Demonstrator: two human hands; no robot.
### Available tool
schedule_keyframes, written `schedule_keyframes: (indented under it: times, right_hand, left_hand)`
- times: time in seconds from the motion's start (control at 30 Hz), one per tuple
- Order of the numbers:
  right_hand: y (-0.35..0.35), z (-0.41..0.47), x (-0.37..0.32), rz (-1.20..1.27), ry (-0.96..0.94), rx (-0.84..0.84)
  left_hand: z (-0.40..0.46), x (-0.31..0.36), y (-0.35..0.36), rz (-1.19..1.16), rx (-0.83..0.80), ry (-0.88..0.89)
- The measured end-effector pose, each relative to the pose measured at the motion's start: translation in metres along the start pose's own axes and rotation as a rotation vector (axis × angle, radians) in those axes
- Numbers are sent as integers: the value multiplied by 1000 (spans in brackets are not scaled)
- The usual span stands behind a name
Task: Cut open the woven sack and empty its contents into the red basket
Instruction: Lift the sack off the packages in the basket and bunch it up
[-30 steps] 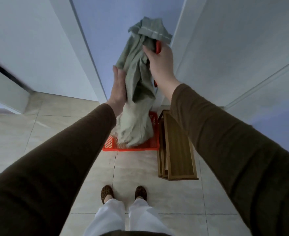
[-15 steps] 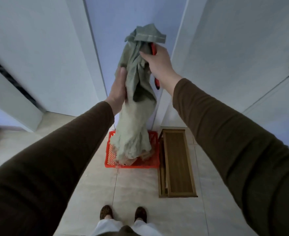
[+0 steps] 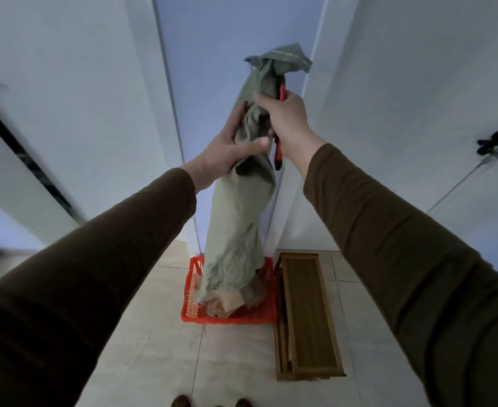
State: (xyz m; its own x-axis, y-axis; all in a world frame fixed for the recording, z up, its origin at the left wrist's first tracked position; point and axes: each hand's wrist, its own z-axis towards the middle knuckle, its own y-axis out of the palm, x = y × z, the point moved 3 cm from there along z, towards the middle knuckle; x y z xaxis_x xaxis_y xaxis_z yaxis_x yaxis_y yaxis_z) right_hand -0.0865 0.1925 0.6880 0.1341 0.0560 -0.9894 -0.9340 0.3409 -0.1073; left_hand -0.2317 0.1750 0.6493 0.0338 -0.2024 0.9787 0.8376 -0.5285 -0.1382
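On the pale tiled floor (image 3: 236,362), against the wall, your red basket (image 3: 189,292) sits just beside a wooden stool (image 3: 306,312). You hold the green woven sack (image 3: 239,218) upside down, its open end in the basket over brown packets (image 3: 236,298). Your left hand (image 3: 227,151) is clenched round the sack's neck; your right hand (image 3: 285,118) grips sack and red-handled cutter (image 3: 278,155) together.

We had 1 view only, from the head, wide-angle, looking forward and steeply down along both outstretched sleeves. The hands sat close, near mid-frame; the tiled floor (image 3: 159,342) lay far below, our shoe tips just inside the bottom edge.
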Motion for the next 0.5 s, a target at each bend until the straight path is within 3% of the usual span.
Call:
schedule_keyframes:
  times: [0.07, 0.17, 0.33, 0.5]
  right_hand:
    - [3, -5, -11, 7, -22, -177]
    - [3, -9, -27, -49, -110, -340]
    - [-16, -6, -25, -145, -317, -211]
    - [-30, -9, -8, -408, -484, -217]
  left_hand:
    - [5, 4, -3, 89, -7, 18]
    - [13, 7, -20, -7, 216, -11]
    - [24, 13, -32, -167, 419, -89]
    - [28, 22, -32, -192, 462, -70]
